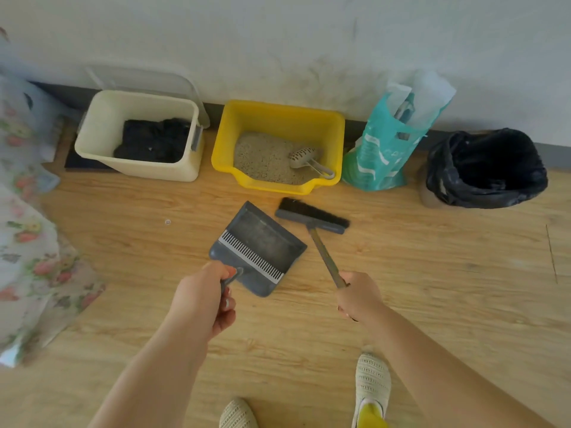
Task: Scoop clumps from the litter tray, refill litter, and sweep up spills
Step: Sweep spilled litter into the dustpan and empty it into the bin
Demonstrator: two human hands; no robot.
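- Head view looks down on a wooden floor along a pale wall, with both bare arms reaching forward
- Left hand has its fingers curled round the handle of a grey dustpan; the pan sits in front of the litter tray, its open edge turned toward the brush, a white comb strip across it
- Right hand grips the end of a long handle, fingers wrapped tight; the broom at its far end has black bristles pointing toward the tray, just beside the dustpan's upper right edge
- Yellow litter tray stands against the wall, holding grainy beige litter
- A pale slotted scoop lies in the litter at the right side of the tray, handle toward the front right corner
- Teal litter bag stands upright just right of the tray, its top open
- A bin lined with a black bag stands further right, near the wall
- A cream tub with dark cloth inside stands left of the tray
- Flowered fabric hangs down the left edge
- Two feet in knitted slippers show at the bottom
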